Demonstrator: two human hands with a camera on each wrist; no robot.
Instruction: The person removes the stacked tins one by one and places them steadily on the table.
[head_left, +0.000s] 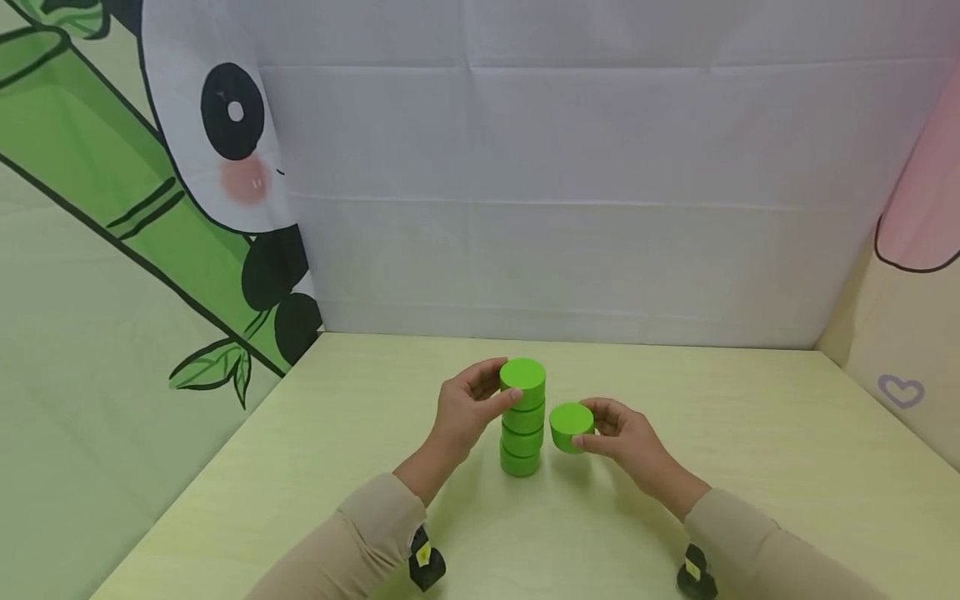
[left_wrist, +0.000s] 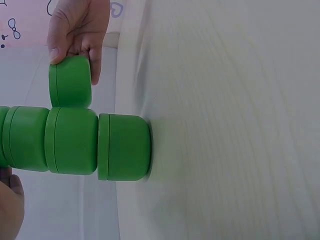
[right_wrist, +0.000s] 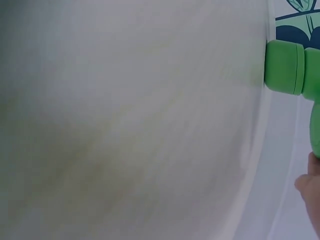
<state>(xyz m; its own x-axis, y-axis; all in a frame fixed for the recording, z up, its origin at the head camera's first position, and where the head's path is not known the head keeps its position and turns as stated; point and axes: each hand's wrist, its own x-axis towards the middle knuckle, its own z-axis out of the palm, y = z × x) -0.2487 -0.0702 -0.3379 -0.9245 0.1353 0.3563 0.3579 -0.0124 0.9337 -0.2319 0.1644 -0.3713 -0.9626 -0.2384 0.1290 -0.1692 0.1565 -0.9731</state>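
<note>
Several green round pots, each with a seam near its top, stand in an upright stack (head_left: 522, 442) on the table. My left hand (head_left: 467, 410) grips the topmost pot (head_left: 525, 375) from the left, thumb at the front and fingers behind. Just right of the stack, my right hand (head_left: 630, 440) holds a loose green pot (head_left: 572, 427) between thumb and fingers, upright and raised off the table. In the left wrist view this held pot (left_wrist: 71, 82) is level with the stack's second pot from the bottom. The right wrist view catches only the lower stack (right_wrist: 284, 67) and part of the held pot.
The pale wood-grain table (head_left: 750, 433) reaches back to a white cloth wall (head_left: 562, 208). A printed panda and bamboo panel (head_left: 112, 167) closes the left side, and a cream panel with a heart (head_left: 900, 390) the right.
</note>
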